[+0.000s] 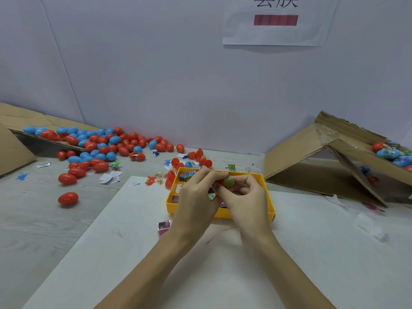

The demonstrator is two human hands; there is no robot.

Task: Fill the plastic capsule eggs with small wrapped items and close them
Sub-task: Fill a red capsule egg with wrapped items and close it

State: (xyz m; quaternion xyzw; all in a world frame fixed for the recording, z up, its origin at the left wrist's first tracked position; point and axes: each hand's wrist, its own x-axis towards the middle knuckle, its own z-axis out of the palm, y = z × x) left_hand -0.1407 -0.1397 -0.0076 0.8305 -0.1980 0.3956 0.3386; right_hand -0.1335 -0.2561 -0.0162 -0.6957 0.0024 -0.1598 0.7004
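Observation:
Both hands meet above the yellow tray (270, 206) at the table's middle. My left hand (196, 195) grips a red egg half (221, 182), mostly hidden by its fingers. My right hand (245, 197) pinches a green wrapped item (229, 181) at the mouth of that half. Small wrapped packets (187, 175) lie in the tray's far left corner. A purple packet (163, 226) lies on the white board just left of my left wrist.
Several red and blue eggs (107, 148) spill from a cardboard flap at the back left; loose red eggs (68, 198) lie nearer. Open red halves (200, 158) sit behind the tray. A cardboard box (334, 161) at the right holds filled eggs (390, 153).

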